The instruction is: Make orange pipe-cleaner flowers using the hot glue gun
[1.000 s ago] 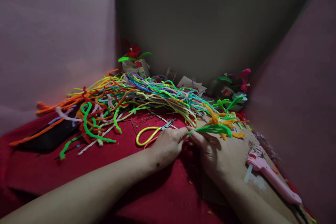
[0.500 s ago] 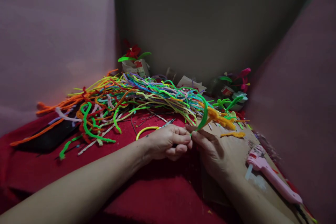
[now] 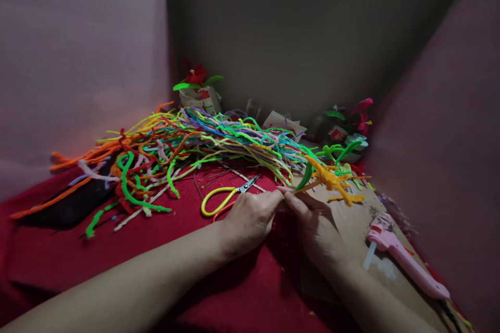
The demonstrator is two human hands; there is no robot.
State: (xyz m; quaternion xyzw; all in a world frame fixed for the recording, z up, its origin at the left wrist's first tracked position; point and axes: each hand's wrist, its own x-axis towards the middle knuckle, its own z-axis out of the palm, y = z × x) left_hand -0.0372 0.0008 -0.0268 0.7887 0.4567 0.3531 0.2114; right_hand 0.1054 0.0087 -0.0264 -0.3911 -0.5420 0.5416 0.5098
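Between my two hands is a pipe-cleaner flower (image 3: 332, 179) with orange petals and a green leaf (image 3: 307, 176), its head pointing right. My right hand (image 3: 312, 218) pinches the stem just below the leaf between thumb and fingers. Close against it, my left hand (image 3: 252, 218) is closed round the lower end of the stem, most of which its fingers hide. Scissors (image 3: 222, 200) with yellow and red handles lie just beyond my left hand, partly covered by it, blades toward the upper right.
A large heap of colourful pipe cleaners (image 3: 234, 140) spreads across the red cloth (image 3: 187, 281). At right, a pink glue gun (image 3: 406, 257) rests on a cardboard sheet (image 3: 351, 223). Finished-looking red (image 3: 195, 74) and pink flowers (image 3: 365, 114) stand at the back.
My left hand has rolled over, its back now turned up, and more of the scissors shows. The flower has turned, so its orange petals spread into view and the leaf sits lower.
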